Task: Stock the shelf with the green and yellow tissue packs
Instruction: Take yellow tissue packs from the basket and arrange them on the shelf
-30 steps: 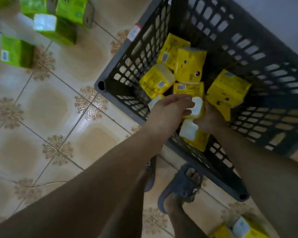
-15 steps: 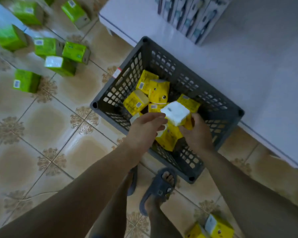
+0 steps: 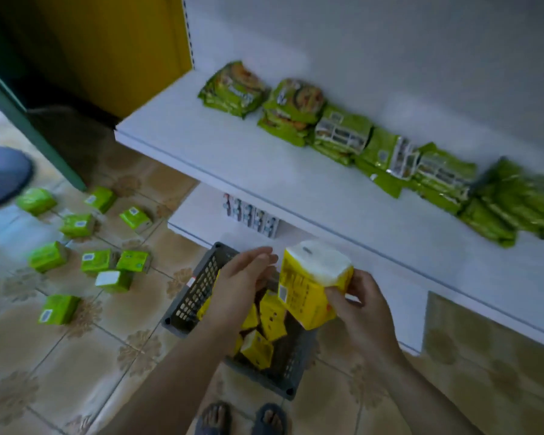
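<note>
My right hand (image 3: 360,304) grips a yellow tissue pack (image 3: 308,287) by its lower right side, holding it tilted above the grey basket (image 3: 195,290). My left hand (image 3: 239,284) hovers just left of the pack with relaxed fingers, holding nothing. Several more yellow packs (image 3: 264,334) lie inside the basket. Several green tissue packs (image 3: 101,262) are scattered on the tiled floor to the left. The white shelf (image 3: 264,171) stretches ahead, above the basket.
Green snack bags (image 3: 343,130) line the back of the shelf. A lower shelf holds a row of small boxes (image 3: 252,216). A grey round base (image 3: 4,177) sits at far left, a yellow panel (image 3: 113,45) behind. My sandalled feet (image 3: 242,419) stand below the basket.
My head rose from the basket to the shelf. My right hand lifted the yellow pack out of the basket; my left hand came off it.
</note>
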The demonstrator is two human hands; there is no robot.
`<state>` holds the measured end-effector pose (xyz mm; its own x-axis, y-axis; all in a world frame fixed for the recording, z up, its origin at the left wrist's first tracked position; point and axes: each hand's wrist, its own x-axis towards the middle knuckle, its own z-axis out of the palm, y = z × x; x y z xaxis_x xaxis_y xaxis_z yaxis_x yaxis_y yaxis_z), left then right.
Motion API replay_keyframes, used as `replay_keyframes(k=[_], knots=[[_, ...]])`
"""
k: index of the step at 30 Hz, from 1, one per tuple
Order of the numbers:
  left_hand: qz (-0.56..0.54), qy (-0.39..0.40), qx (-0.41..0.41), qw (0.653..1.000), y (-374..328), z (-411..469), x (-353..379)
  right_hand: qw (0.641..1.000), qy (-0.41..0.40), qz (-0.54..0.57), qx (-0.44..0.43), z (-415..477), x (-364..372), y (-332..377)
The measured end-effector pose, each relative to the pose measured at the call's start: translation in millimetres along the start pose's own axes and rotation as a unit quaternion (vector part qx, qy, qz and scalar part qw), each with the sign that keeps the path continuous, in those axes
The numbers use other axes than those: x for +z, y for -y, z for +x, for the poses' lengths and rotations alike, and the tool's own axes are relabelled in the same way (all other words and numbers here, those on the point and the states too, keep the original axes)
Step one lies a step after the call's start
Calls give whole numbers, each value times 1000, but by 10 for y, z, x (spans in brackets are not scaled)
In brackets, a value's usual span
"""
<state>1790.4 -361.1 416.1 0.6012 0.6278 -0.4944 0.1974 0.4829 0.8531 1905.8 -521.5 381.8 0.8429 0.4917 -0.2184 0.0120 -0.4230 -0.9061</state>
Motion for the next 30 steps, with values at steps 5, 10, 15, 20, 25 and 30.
replay_keyframes(k=[5,10,15,20,25,30], knots=[[14,82,67,994,-874,-388,296,995,-60,44,-70,-344,-538,919],[20,168,138,976,-1556,-652,716,972,-146,92,-158,-620,-1106,1664],[11,242,189,952,-2038,-914,1265,949,-191,100,-229,-802,-1747,2206],[16,300,242,923,-2422,-1076,1890,918,-241,116,-292,-765,-2422,2532],[31,304,308,901,-2769,-1120,2596,893,-269,83,-351,-568,-3101,2773],[229,142,572,775,-2881,-780,3153,859,-340,-39,-382,-223,-3650,2937]])
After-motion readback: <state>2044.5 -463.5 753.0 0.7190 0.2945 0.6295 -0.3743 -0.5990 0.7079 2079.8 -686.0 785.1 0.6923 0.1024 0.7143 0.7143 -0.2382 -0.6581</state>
